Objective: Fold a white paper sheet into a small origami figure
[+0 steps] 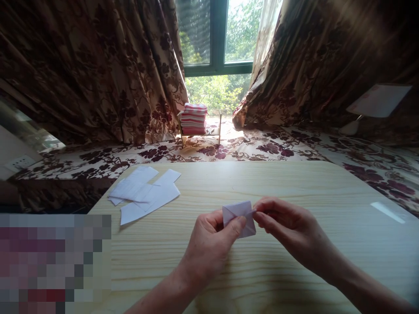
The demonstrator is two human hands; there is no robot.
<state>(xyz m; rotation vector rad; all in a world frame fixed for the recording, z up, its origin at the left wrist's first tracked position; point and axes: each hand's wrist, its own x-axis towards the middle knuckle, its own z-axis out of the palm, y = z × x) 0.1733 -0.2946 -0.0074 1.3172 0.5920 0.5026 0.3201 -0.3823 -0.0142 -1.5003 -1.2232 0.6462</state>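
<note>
A small folded paper square with diagonal creases is held up over the wooden table. My left hand grips it from the left, thumb pressed flat on its front face and fingers behind. At its right edge, my right hand has thumb and fingertips pinched together on the paper's border. Part of the square's middle is covered by the left thumb. Several loose white paper pieces lie overlapping at the table's left.
Behind the table, a small stand carries folded red-striped cloths on a flower-patterned ledge. A lamp stands at the right. Patterned curtains flank the window. The lower-left corner is pixelated.
</note>
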